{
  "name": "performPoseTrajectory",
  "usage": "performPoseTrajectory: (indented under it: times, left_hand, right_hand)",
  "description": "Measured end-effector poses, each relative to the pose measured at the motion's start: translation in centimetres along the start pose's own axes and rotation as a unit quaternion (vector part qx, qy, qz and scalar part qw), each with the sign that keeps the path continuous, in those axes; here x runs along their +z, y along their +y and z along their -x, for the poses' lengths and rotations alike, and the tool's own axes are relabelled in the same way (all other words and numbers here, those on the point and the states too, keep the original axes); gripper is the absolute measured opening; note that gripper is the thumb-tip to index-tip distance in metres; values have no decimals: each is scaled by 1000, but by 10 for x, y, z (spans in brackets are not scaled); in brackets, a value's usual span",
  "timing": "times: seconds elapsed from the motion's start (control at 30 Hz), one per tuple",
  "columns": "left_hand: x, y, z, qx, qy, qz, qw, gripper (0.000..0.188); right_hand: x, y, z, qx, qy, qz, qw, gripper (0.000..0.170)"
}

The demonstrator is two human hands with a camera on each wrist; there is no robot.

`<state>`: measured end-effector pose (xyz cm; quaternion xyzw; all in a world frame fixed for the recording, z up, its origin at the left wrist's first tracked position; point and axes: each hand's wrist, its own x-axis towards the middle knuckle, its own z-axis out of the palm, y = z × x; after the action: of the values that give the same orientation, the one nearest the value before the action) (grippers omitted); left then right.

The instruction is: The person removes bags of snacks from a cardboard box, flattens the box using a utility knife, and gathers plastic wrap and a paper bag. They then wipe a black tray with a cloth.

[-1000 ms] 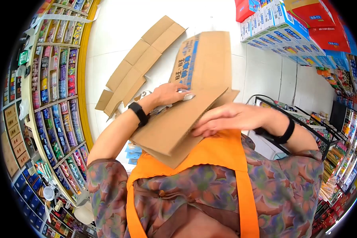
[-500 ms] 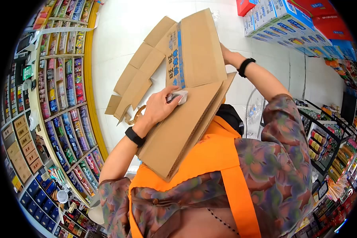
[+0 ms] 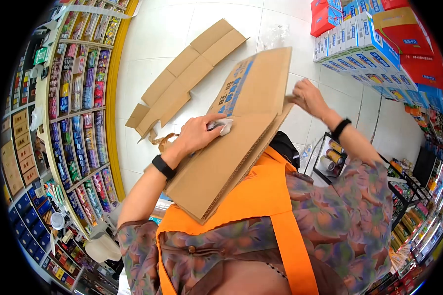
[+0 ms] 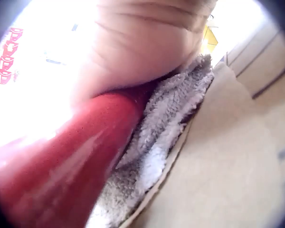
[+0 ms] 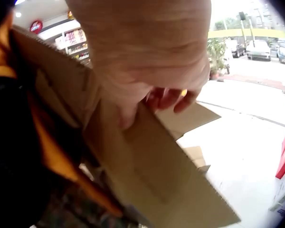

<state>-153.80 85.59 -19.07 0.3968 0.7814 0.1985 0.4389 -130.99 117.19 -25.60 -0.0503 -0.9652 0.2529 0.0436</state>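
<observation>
Cardboard carton [image 3: 226, 155] lies folded against the person's orange apron [image 3: 253, 191], its long axis slanting from near left to far right. Midway along its left side, the left hand [image 3: 197, 133] curls round a greyish cloth [image 3: 225, 128] and rests on the board. The right hand [image 3: 310, 100] is the nearer to the right-hand corner and pinches that panel, thumb on one face, fingers past the edge. Farther left, a flattened cardboard strip [image 3: 184, 73] lies on the floor [image 3: 142, 59].
</observation>
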Motion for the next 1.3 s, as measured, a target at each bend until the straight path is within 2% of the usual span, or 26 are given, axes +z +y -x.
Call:
performPoseTrajectory:
  times: [0.07, 0.13, 0.17, 0.27, 0.3, 0.33, 0.4, 0.5, 0.63, 0.7, 0.77, 0.83, 0.87, 0.93, 1.03, 1.13, 1.3]
  left_hand:
    - [-9, 9, -2, 13, -75, -7, 997, 36]
    - [-12, 8, -9, 34, -139, -28, 989, 35]
    - [-7, 0, -14, 73, -135, -36, 987, 34]
    - [-6, 5, -27, 84, -194, -77, 974, 35]
    - [-7, 9, -28, 80, -212, -76, 971, 36]
    - [-7, 14, -27, 83, -216, -74, 970, 36]
    - [-10, 21, -26, 88, -217, -71, 970, 36]
    - [-11, 20, -24, 60, -195, -115, 972, 35]
    - [-41, 3, -11, 37, -73, -54, 995, 37]
    - [-67, -45, -14, 29, 101, 27, 994, 39]
    - [-125, -69, 13, -85, 259, 101, 957, 40]
    - [-173, -101, 50, -162, 371, 100, 909, 40]
    - [-187, -120, 72, -161, 400, 117, 894, 39]
    - [-198, -158, 108, -211, 462, 70, 858, 37]
    - [-182, -216, 151, -270, 509, 192, 794, 32]
    - [-136, -251, 165, -269, 567, 291, 722, 26]
    - [-69, -313, 154, -324, 484, 390, 713, 22]
  right_hand:
    - [-3, -25, 30, 12, -2, 44, 999, 22]
    - [-6, -40, 53, 65, 30, 26, 997, 29]
    - [-7, -44, 58, 96, 49, 19, 994, 33]
    - [-16, -43, 33, 111, 158, 26, 981, 54]
    - [-19, -40, 22, 77, 118, -1, 990, 67]
    - [-12, -30, 21, 57, 23, -24, 998, 70]
    - [7, -6, 22, 8, -164, -69, 984, 74]
    - [25, -4, 31, 16, -142, -72, 987, 52]
    - [23, -17, 21, 43, -125, -44, 990, 34]
    - [9, -24, 1, 49, -146, -14, 988, 30]
    - [-2, -26, -25, 37, -132, -13, 990, 25]
    - [-6, -33, -59, 29, -121, -1, 992, 22]
    - [-6, -39, -77, 28, -118, 10, 993, 21]
    - [1, -52, -114, 25, -106, 35, 993, 20]
    - [23, -75, -173, 16, -88, 69, 994, 20]
    - [66, -94, -227, -96, 19, 16, 995, 23]
    - [142, -127, -310, -110, 65, 46, 991, 30]
